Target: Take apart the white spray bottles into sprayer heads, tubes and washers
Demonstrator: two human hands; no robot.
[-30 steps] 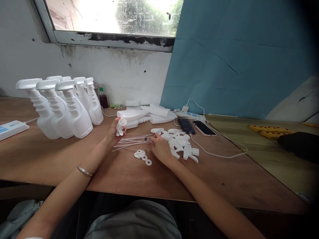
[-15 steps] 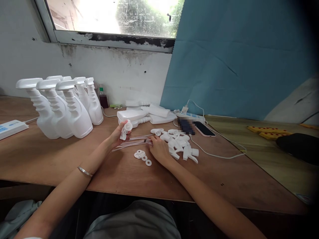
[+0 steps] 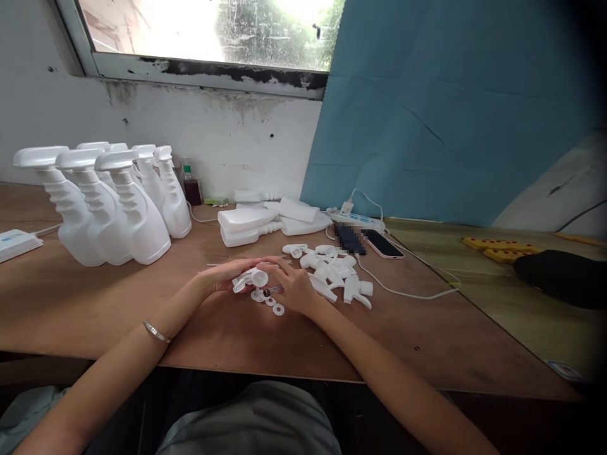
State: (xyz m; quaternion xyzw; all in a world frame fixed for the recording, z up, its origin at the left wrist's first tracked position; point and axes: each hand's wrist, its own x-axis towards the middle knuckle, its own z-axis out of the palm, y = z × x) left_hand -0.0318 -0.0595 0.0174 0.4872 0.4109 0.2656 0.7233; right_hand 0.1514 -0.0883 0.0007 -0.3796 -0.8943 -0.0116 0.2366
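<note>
My left hand [image 3: 222, 276] is closed round a white trigger sprayer head [image 3: 250, 279], held low over the wooden table [image 3: 95, 297]. My right hand [image 3: 290, 284] pinches a thin clear dip tube [image 3: 272, 291] right beside that sprayer head; the two hands touch. A few white washers [image 3: 271, 303] lie just under the hands. A pile of loose white sprayer heads [image 3: 332, 272] sits to the right of my right hand. More clear tubes [image 3: 222, 264] lie behind my left hand.
Several assembled white spray bottles [image 3: 118, 208] stand at the left back. Empty bottles [image 3: 256, 224] lie on their sides behind the hands. A power strip [image 3: 358, 219], a phone [image 3: 384, 245] and a white cable [image 3: 408, 294] lie to the right. Another power strip [image 3: 14, 243] sits far left.
My left hand has come down and to the right with the sprayer head. My right hand has lifted a tube from the bundle and met the left hand above the washers.
</note>
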